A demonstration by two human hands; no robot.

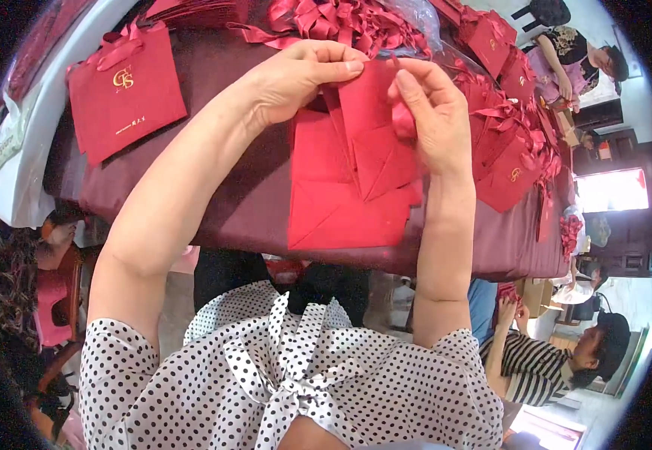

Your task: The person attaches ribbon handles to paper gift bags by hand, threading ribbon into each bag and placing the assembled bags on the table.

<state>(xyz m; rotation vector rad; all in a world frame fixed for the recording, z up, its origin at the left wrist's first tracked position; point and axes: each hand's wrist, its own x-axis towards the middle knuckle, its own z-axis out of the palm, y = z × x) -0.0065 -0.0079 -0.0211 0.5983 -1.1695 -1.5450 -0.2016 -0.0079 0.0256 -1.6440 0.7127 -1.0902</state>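
While L hand (303, 71) pinches red bag (367, 109) by top edge, nearly closed, R hand (434, 105) grips ribbon (403, 120) btwn thumb + fingers; bag's upper ctr of frame, over bag stack (337, 221); ribbon pile (341, 22) top ctr.

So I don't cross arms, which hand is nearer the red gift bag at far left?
Left. The left hand is to that gift bag's right, not touching it; the right hand is farther right.
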